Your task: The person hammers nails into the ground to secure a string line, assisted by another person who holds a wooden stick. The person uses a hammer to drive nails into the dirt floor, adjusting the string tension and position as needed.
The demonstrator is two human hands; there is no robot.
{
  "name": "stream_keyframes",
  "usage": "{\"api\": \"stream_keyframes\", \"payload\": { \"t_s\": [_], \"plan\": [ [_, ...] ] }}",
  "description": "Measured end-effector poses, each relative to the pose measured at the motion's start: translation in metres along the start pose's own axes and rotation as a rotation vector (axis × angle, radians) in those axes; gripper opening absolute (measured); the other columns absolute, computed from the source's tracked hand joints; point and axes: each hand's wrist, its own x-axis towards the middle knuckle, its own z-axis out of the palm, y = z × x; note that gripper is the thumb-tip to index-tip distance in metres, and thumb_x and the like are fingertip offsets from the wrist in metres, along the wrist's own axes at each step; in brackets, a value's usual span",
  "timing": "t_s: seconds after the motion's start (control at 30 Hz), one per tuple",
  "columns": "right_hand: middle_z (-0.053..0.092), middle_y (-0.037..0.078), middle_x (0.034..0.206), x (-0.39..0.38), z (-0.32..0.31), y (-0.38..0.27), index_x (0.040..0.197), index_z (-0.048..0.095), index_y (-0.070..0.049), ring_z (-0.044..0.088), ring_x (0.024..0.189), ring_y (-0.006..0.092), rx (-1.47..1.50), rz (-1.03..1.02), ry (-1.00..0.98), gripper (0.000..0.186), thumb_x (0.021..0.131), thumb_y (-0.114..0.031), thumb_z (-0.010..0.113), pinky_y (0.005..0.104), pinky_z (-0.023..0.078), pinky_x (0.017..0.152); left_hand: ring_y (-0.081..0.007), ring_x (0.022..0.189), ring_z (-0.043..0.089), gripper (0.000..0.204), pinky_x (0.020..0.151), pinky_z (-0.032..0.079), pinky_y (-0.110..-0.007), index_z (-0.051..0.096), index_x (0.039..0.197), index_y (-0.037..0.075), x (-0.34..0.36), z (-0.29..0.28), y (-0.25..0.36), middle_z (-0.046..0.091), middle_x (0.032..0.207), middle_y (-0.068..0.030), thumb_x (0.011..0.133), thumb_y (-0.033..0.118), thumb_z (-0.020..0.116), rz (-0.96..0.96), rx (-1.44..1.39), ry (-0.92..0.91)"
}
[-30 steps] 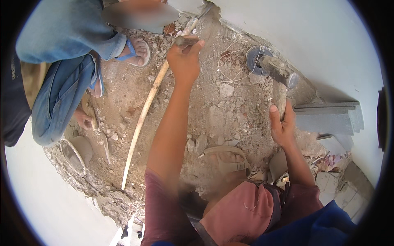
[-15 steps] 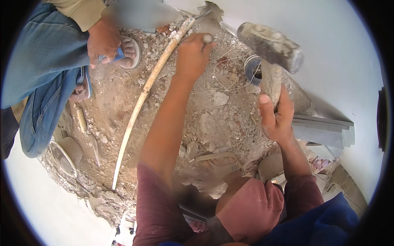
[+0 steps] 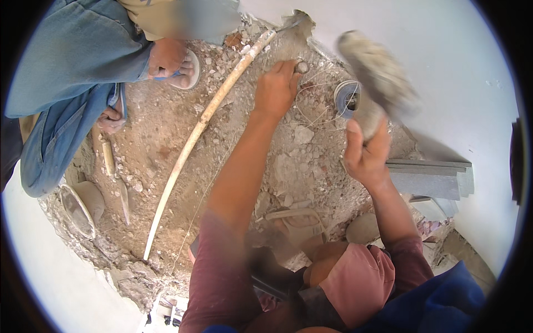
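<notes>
My left hand [image 3: 273, 94] is closed round a metal chisel, its round end [image 3: 301, 67] showing above my fingers, over the rubble floor near a notch in the white wall's foot. My right hand [image 3: 366, 150] grips the short handle of a heavy hammer [image 3: 377, 66], raised to the right of the chisel; its head is blurred. A grey-blue roll [image 3: 339, 99] with thin loose wire lies between my hands, behind the hammer. A long, pale, slightly curved pipe [image 3: 197, 133] lies on the floor left of my left arm.
A co-worker in jeans [image 3: 66, 72] crouches at upper left, a hand [image 3: 166, 55] by a sandaled foot. A wooden handle [image 3: 108, 158], a thin blade [image 3: 123, 200] and a pale container [image 3: 83, 213] lie at left. Stacked grey tiles [image 3: 422, 178] rest against the right wall [image 3: 461, 83].
The hammer has risen since a second ago, with my right hand higher and further left. My left hand with the chisel moved right and slightly down. The co-worker's hand moved from lower left to the foot.
</notes>
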Motion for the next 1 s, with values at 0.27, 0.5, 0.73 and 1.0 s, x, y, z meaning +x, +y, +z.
{"api": "stream_keyframes", "payload": {
  "t_s": [0.27, 0.5, 0.73, 1.0],
  "plan": [
    [0.064, 0.015, 0.071, -0.025, -0.007, -0.021, 0.116, 0.060, 0.008, 0.064, 0.059, 0.0203, 0.035, -0.179, 0.097, 0.025, 0.105, -0.014, 0.060, 0.0354, 0.049, 0.054, -0.0413, 0.083, 0.073, 0.018, 0.075, 0.059, -0.047, 0.072, 0.104, -0.003, -0.004, -0.008, 0.002, 0.072, 0.098, -0.0214, 0.090, 0.008, 0.072, -0.028, 0.031, 0.006],
    [0.066, 0.014, 0.072, 0.001, 0.014, 0.023, 0.117, 0.056, 0.007, 0.065, 0.056, 0.0272, -0.289, 0.149, -0.196, 0.028, 0.105, -0.018, 0.062, 0.0398, 0.052, 0.055, -0.0399, 0.088, 0.073, 0.023, 0.076, 0.060, -0.048, 0.069, 0.108, 0.003, 0.002, -0.006, -0.004, 0.074, 0.102, -0.0181, 0.091, 0.017, 0.076, -0.010, 0.052, 0.005],
    [0.066, 0.013, 0.074, -0.018, -0.002, 0.001, 0.103, 0.059, 0.003, 0.063, 0.060, 0.0181, -0.001, -0.346, 0.118, 0.014, 0.104, -0.010, 0.057, 0.0328, 0.046, 0.051, -0.0387, 0.086, 0.074, 0.023, 0.074, 0.061, -0.046, 0.070, 0.107, 0.004, -0.001, -0.003, 0.001, 0.074, 0.102, -0.0174, 0.091, 0.018, 0.077, 0.002, 0.096, -0.004],
    [0.066, 0.011, 0.071, -0.027, -0.008, -0.017, 0.107, 0.059, 0.002, 0.064, 0.059, 0.0190, -0.111, -0.076, 0.011, 0.018, 0.105, -0.016, 0.060, 0.0350, 0.045, 0.050, -0.0365, 0.086, 0.074, 0.023, 0.076, 0.062, -0.045, 0.069, 0.109, 0.004, -0.007, -0.002, -0.001, 0.074, 0.102, -0.0167, 0.091, 0.018, 0.076, 0.025, 0.121, -0.023]
  ]
}}
